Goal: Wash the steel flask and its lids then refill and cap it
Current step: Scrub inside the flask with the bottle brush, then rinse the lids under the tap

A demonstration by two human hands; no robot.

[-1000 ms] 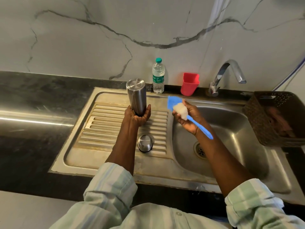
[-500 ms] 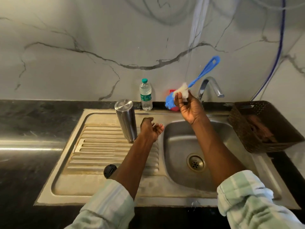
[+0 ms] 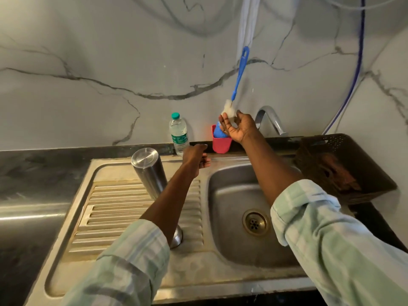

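The steel sink (image 3: 136,257) fills the lower view, ribbed drainboard on the left and basin with its drain (image 3: 255,222) on the right, set into a dark counter (image 3: 33,177).

The steel flask (image 3: 150,173) stands on the drainboard, closed end up, its long axis near vertical and leaning slightly in this wide view. It lies just left of the left forearm, nearer the person than the left hand (image 3: 195,159), which hovers past it toward the back rim, fingers loosely curled and holding nothing. That hand is much the nearer of the two to the flask, so a return to it would mean drawing back and to the left.

The right hand (image 3: 239,127) is raised over the back of the basin, fingers (image 3: 223,123) pinching the white sponge part of the blue bottle brush (image 3: 239,74). The brush runs nearly upright, handle loop at the top, blue head dipping into the red cup (image 3: 221,143) by the tap (image 3: 270,120). I judge the brush is being parked there.

A steel lid (image 3: 176,237) sits on the drainboard, mostly hidden under the left sleeve. Any second lid is not visible. The flask's mouth cannot be seen, so whether it rests open end down is unclear. A water bottle (image 3: 178,134) stands at the wall, and the contents of the dark basket (image 3: 344,164) are hard to make out.
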